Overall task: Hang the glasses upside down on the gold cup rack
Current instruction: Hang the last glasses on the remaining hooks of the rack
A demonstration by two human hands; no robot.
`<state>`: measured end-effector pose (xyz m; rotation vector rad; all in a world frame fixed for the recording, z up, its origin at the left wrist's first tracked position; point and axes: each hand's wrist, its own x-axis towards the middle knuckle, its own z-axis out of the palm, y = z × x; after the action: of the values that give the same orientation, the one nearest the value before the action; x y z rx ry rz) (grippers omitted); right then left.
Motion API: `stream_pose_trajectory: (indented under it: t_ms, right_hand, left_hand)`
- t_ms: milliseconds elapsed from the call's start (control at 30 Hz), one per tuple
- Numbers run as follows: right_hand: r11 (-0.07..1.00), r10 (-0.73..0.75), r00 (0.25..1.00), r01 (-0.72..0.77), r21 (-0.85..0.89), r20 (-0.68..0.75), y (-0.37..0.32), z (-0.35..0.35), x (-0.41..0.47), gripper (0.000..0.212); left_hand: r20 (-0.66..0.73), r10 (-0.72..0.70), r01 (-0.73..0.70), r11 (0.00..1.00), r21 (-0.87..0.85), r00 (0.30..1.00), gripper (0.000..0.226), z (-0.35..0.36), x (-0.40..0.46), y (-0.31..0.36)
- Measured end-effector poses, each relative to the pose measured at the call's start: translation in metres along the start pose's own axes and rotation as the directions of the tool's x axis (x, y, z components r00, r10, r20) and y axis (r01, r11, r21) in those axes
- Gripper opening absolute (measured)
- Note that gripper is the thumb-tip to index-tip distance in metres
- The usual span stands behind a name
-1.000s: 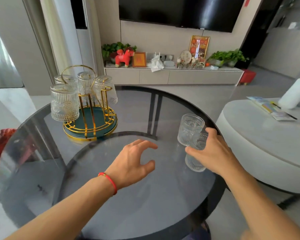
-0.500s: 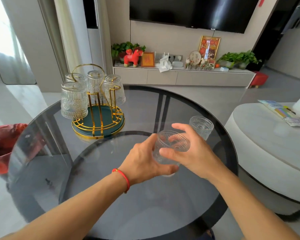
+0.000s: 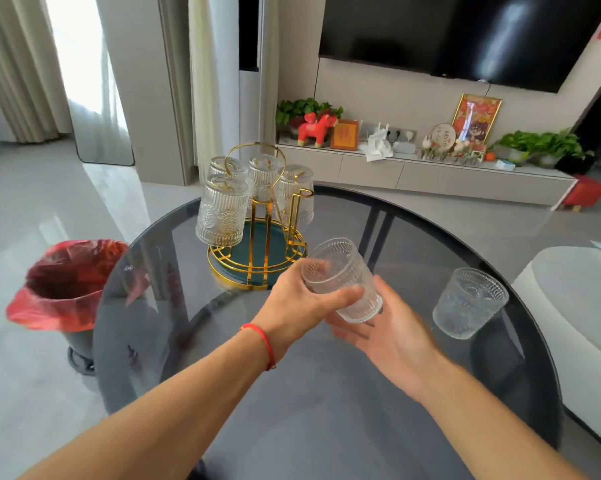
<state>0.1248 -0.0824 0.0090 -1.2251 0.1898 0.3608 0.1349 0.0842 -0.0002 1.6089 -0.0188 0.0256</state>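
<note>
The gold cup rack with a teal base stands at the far left of the round dark glass table. Several ribbed glasses hang upside down on its prongs, and one prong at the right front is bare. My left hand grips a clear ribbed glass, tilted with its mouth toward the rack. Just under and behind that glass my right hand lies flat with fingers spread. Another glass stands upright on the table to the right.
A bin with a red bag sits on the floor left of the table. A pale round seat is close on the right. A TV cabinet with plants and ornaments runs along the far wall.
The glass has passed from my right hand into my left and moved left toward the rack. My right hand has let go and opened. The view has swung left.
</note>
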Motion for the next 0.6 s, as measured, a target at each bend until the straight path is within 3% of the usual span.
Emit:
stream_pose_trajectory:
  t_ms: [133, 233, 267, 333, 433, 600]
  right_hand:
    - [0.969, 0.041, 0.998, -0.029, 0.247, -0.046, 0.0, 0.008, 0.009, 0.044]
    - [0.941, 0.055, 0.987, -0.002, 0.338, -0.149, 0.001, 0.009, 0.015, 0.045]
    - [0.932, 0.057, 0.982, 0.013, 0.363, -0.18, 0.0, 0.008, 0.016, 0.046]
    - [0.916, 0.051, 0.973, 0.045, 0.398, -0.226, -0.003, 0.008, 0.018, 0.049]
    - [0.914, -0.023, 0.962, 0.13, 0.384, -0.272, -0.016, 0.01, 0.019, 0.041]
    - [0.925, -0.228, 0.916, 0.31, 0.221, -0.332, -0.055, 0.024, 0.036, 0.026]
  left_hand:
    - [0.023, -0.001, -0.003, 0.988, 0.153, 1.0, 0.092, -0.015, 0.005, 0.005]
    - [0.02, 0.054, -0.058, 0.955, 0.291, 0.998, 0.082, -0.027, 0.006, 0.009]
    - [-0.012, 0.098, -0.087, 0.922, 0.376, 0.995, 0.072, -0.031, 0.008, 0.008]
    - [-0.068, 0.18, -0.096, 0.766, 0.636, 0.981, 0.052, -0.043, 0.012, 0.002]
    - [-0.01, 0.148, -0.068, 0.513, 0.856, 0.989, 0.044, -0.055, 0.014, -0.012]
    - [-0.034, 0.147, -0.047, 0.516, 0.855, 0.989, 0.037, -0.055, 0.017, -0.011]
